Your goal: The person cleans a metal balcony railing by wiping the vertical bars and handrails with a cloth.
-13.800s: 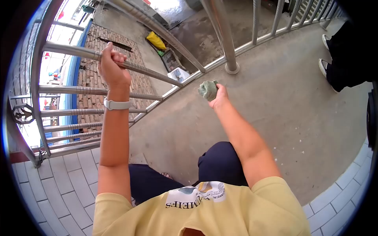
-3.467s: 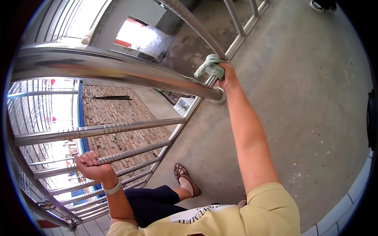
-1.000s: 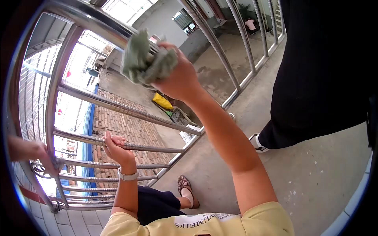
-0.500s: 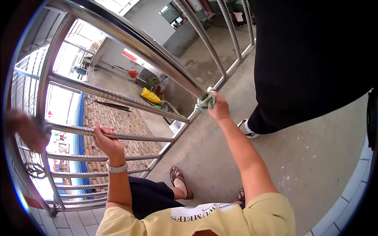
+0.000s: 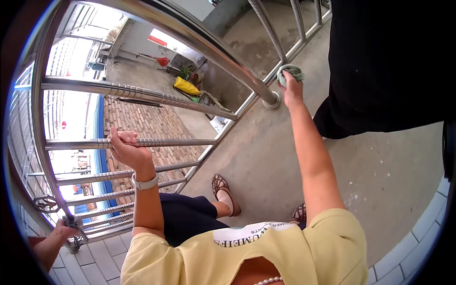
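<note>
My left hand (image 5: 127,145), with a pale band on the wrist, is wrapped round one steel bar (image 5: 185,142) of the railing. In my right hand (image 5: 291,89) is a bunched green cloth (image 5: 290,73). It is close to the bottom rail, near the foot of another upright, and I cannot tell whether it touches the metal. Just left of that hand stands the thick round post (image 5: 247,78), with a ring-shaped base (image 5: 271,100) on the floor.
A co-worker's hand (image 5: 61,233) holds a greyish cloth (image 5: 72,222) at the railing's lower left. Someone's black trouser leg (image 5: 380,71) stands close on the right. Beyond the bars lie a lower yard, a brick surface (image 5: 137,121) and a yellow bag (image 5: 186,86).
My right hand with the green cloth has moved from the thick post's foot toward the upper right. My left hand stays on its bar. The co-worker's hand has moved down the railing.
</note>
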`<state>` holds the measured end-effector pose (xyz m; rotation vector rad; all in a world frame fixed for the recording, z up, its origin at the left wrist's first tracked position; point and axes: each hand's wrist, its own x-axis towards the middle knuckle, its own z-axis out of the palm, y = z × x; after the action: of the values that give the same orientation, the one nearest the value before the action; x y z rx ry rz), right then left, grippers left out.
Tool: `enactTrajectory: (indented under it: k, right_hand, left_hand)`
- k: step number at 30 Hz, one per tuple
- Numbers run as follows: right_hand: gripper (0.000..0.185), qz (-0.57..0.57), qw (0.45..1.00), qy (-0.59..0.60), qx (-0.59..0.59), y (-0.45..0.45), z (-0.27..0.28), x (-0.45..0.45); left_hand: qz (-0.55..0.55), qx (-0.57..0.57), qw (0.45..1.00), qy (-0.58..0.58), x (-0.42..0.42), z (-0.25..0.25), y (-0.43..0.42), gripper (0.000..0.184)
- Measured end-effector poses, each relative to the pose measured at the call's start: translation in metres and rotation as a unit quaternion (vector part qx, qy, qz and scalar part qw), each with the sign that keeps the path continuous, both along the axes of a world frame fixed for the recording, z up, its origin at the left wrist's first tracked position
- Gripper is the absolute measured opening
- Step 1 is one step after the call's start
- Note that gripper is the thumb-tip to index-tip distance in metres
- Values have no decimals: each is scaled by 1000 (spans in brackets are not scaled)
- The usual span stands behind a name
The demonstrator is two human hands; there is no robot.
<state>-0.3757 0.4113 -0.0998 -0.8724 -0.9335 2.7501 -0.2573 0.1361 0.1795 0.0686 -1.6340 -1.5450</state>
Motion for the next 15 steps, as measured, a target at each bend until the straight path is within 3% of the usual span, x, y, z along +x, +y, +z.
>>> enactTrajectory:
  k: [1, 4, 7, 8, 9, 11, 12, 15]
  right_hand:
    - [28, 81, 992, -65, 73, 1, 0, -8]
    - [48, 117, 985, -111, 68, -13, -11, -31]
    - [49, 147, 987, -65, 3, -1, -2, -34]
    - [52, 122, 986, -109, 4, -4, -7, -38]
    - [52, 124, 986, -111, 4, -11, -17, -36]
    - [29, 169, 985, -19, -31, -23, -36, -32]
    - [22, 100, 993, 45, 35, -32, -31, -20]
    - [23, 116, 991, 8, 59, -34, -29, -13]
  left_hand:
    - [-2, 1, 1000, 4, 0, 0, 0, 33]
    - [9, -4, 1000, 0, -1, -1, 1, 34]
    - [42, -1, 999, 10, -3, -1, 4, 35]
    - [37, -5, 999, 16, -4, -2, 2, 36]
    - [39, -5, 999, 14, -4, -1, 2, 36]
    - [35, -11, 999, 16, -3, -2, 4, 36]
    - [39, -13, 999, 17, -4, -2, 6, 36]
    - [46, -23, 998, 19, -4, -3, 3, 37]
